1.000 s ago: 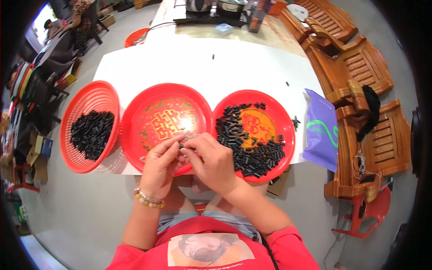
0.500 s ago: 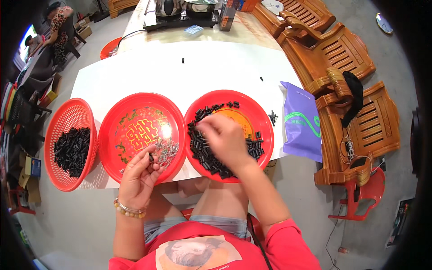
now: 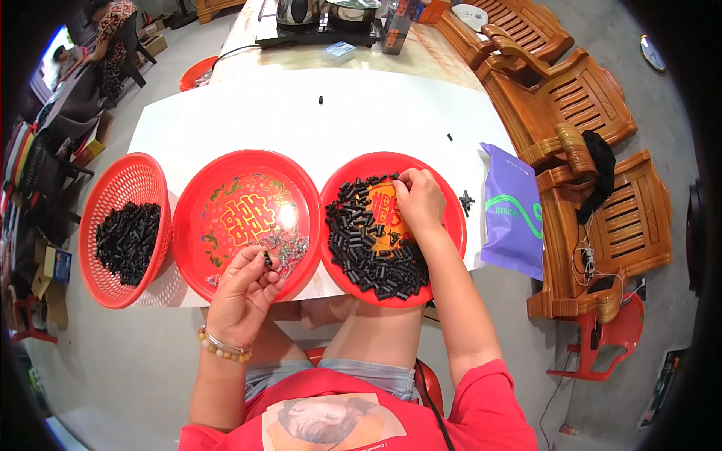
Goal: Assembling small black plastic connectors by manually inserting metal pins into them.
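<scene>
Left hand (image 3: 244, 289) pinching black piece (image 3: 268, 259), right hand (image 3: 421, 198) over red tray (image 3: 383, 161), black tubes (image 3: 368, 255) alongside, grip unclear

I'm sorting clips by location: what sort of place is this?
Probably a home's living area: slatted wooden seats line the right side, a metal pot stands at the far end of the table, and there's a red plastic chair.
</scene>
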A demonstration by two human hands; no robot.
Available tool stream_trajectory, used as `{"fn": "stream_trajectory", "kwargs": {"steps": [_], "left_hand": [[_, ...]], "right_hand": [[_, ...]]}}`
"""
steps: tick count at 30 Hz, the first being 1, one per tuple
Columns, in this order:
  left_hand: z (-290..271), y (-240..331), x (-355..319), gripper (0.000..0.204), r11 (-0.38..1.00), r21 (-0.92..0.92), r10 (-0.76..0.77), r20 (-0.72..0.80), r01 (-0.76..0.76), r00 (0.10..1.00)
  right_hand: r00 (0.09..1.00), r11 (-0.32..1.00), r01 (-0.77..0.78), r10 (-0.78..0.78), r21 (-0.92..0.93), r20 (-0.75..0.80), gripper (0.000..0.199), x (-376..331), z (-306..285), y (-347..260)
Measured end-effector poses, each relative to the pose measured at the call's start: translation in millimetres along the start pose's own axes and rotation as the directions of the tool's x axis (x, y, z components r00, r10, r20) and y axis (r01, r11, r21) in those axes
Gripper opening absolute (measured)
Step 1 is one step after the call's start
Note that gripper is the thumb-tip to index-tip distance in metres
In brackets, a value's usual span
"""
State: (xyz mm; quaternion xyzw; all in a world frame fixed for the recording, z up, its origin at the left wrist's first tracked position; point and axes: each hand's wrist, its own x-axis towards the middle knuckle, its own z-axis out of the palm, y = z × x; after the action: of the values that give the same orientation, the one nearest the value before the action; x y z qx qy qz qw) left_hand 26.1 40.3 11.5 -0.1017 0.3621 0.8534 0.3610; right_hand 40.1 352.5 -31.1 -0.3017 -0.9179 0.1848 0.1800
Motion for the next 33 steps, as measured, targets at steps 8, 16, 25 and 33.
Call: {"fn": "stream_trajectory", "kwargs": {"steps": [8, 16, 25, 33], "left_hand": [[0, -4, 1, 0.014, 1.000, -0.018, -0.017, 0.006, 0.017, 1.000], [2, -3, 1, 0.016, 0.999, -0.038, -0.016, 0.049, 0.017, 0.999], [18, -9, -6, 0.019, 0.998, 0.017, 0.053, 0.104, -0.055, 0.993], [23, -8, -13, 0.019, 0.989, 0.044, 0.134, 0.086, -0.138, 0.987]], "right_hand": [[0.999, 0.997, 0.053, -0.054, -0.053, -0.006, 0.019, 7, 1, -5], [0.964, 0.603, -0.029, -0.193, 0.797, 0.181, 0.010, -47, -32, -40], [0.863, 0.656, 0.081, -0.423, 0.750, 0.276, 0.016, -113, -73, -111], [0.857, 0.675, 0.375, -0.514, 0.636, 0.040, 0.014, -124, -66, -118]]}}
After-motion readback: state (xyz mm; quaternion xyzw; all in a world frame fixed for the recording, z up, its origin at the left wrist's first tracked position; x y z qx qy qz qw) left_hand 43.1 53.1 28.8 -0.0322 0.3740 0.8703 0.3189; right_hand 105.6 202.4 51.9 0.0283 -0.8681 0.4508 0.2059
